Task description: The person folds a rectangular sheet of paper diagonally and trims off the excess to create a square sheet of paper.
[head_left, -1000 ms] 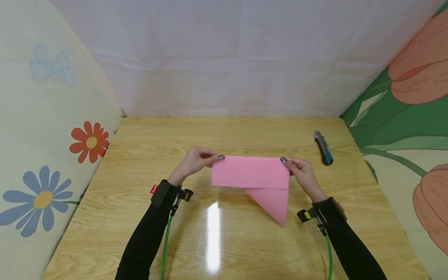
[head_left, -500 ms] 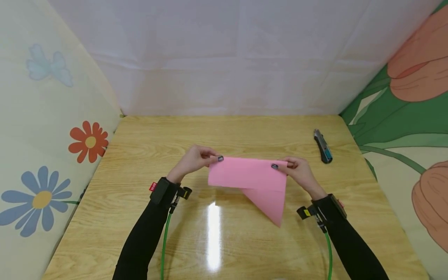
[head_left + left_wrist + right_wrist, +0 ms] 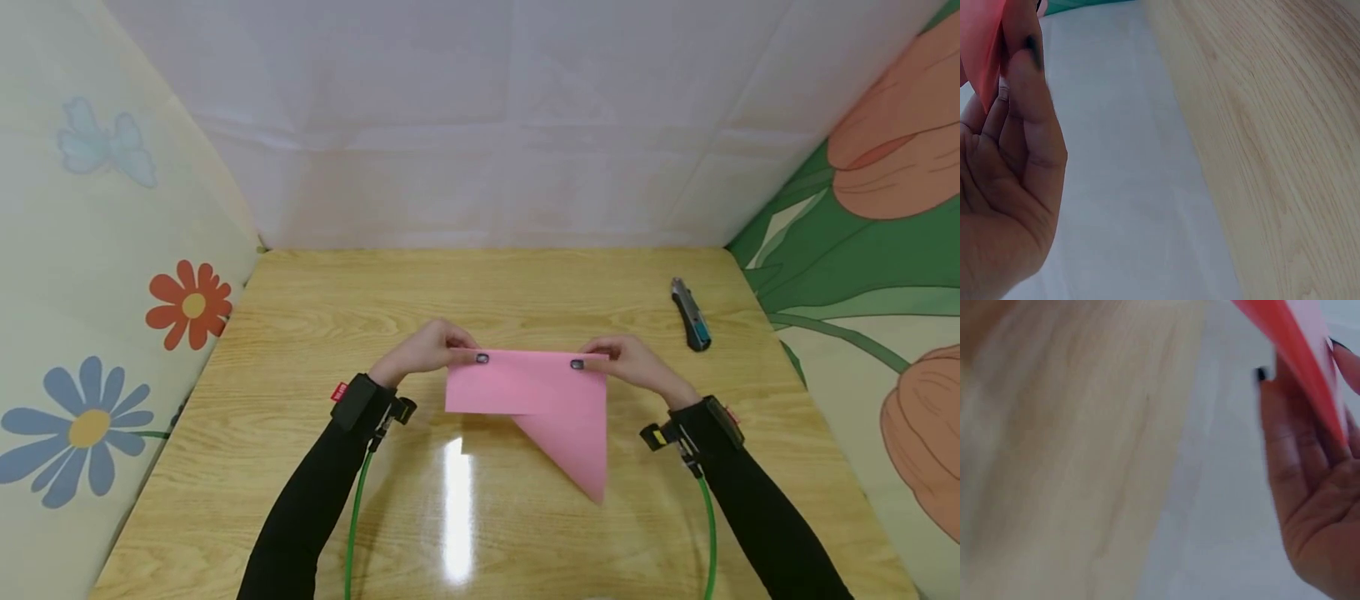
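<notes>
A folded sheet of pink paper is held up over the table between both hands. Its upper part is a wide band, and a pointed flap hangs from the lower right. My left hand pinches the top left corner, thumb in front and fingers behind. At the top right, my right hand pinches the edge in the same way. In the left wrist view the paper sits between thumb and fingers. The right wrist view has the paper passing between the thumb and the fingers behind it.
A utility knife lies on the wooden table at the back right. White cloth hangs behind the table. Flower-patterned cloths flank it. Green cables run from both wrist cameras.
My right thumb has slid inward along the paper's top edge. Both hands and the paper have come slightly lower in view, and the band's fold line has faded on the right.
</notes>
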